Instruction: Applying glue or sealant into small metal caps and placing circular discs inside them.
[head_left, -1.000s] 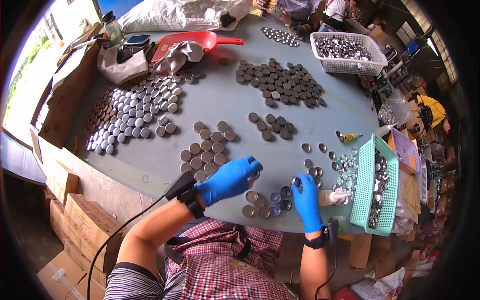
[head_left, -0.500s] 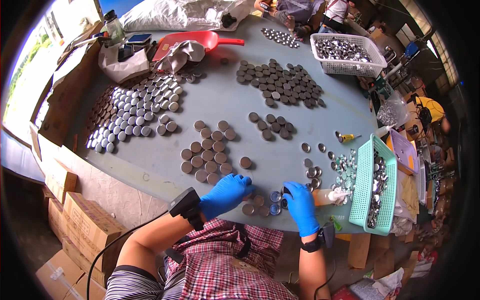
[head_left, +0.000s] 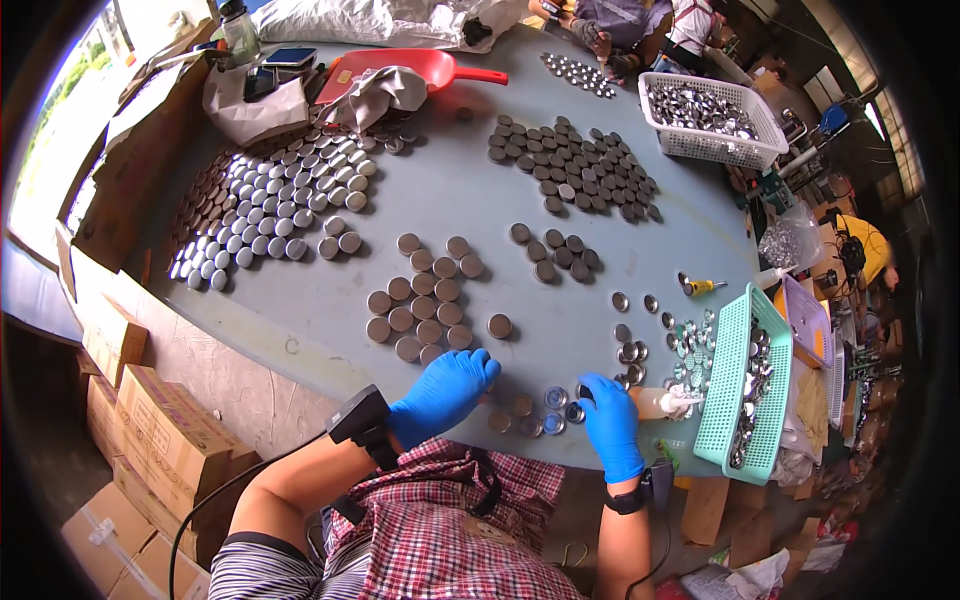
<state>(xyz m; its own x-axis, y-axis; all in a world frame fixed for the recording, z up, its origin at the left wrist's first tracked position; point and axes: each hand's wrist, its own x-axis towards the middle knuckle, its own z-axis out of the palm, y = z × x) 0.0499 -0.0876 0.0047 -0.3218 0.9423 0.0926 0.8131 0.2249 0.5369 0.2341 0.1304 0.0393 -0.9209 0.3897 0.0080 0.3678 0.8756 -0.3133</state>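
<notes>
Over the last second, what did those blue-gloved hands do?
The left hand drew back toward the person, off the grouped lids, to the table's near edge. The right hand shifted slightly nearer too, beside the small bottle. Lids, baskets and red scoop stayed put.

A single wide fisheye view looks steeply down from the person's head, close above the near edge of the round grey-blue bench [head_left: 300, 300], facing forward across it.

small round metal lids [head_left: 548, 408] — flat, clustered at table's near edge
</notes>
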